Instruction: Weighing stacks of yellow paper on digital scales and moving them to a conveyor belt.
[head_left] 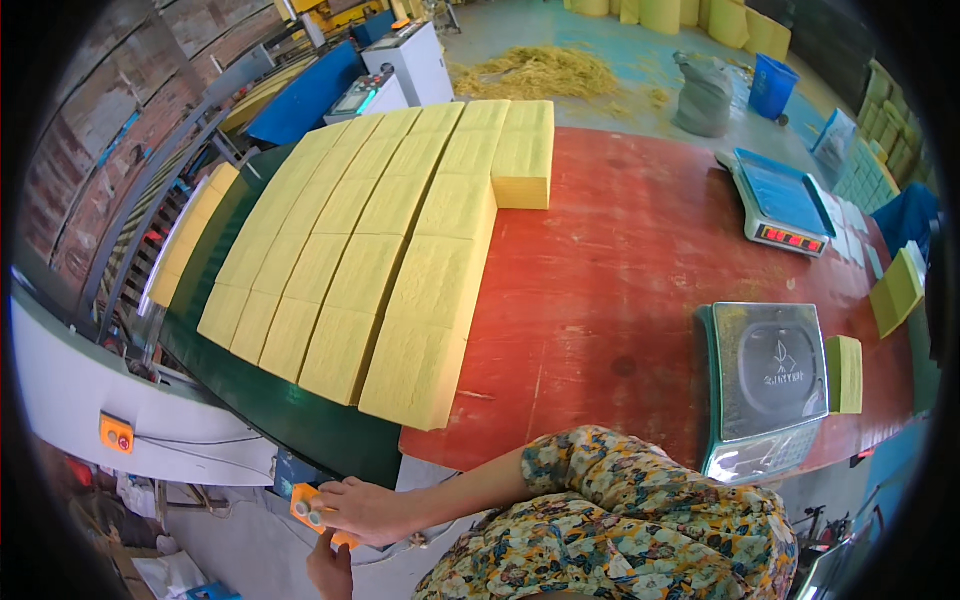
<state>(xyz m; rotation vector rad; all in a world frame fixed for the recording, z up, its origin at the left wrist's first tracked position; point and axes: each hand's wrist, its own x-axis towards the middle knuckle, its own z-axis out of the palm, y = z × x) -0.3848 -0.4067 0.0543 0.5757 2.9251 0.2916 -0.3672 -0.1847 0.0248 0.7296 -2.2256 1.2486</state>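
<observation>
An orange control box (303, 500) with round grey buttons sits at the lower left, below the green conveyor belt (345, 440). My right hand (365, 512) reaches across from the right and lies over the box, fingers bent round its upper side. From the lower edge my left hand (332, 572) comes up against the box's near side; one finger points up at it and the others are mostly hidden. Beyond both hands, long rows of yellow paper stacks (400, 215) lie side by side, partly on the belt and partly on the red table (590, 300).
A green-edged scale (765, 375) stands at the table's right, beside a yellow paper stack (846, 375). Farther back is a blue-topped scale (783, 195). A white machine panel (190, 465) with another orange button box (116, 433) borders the belt. Yellow scraps (540, 75) cover some floor behind.
</observation>
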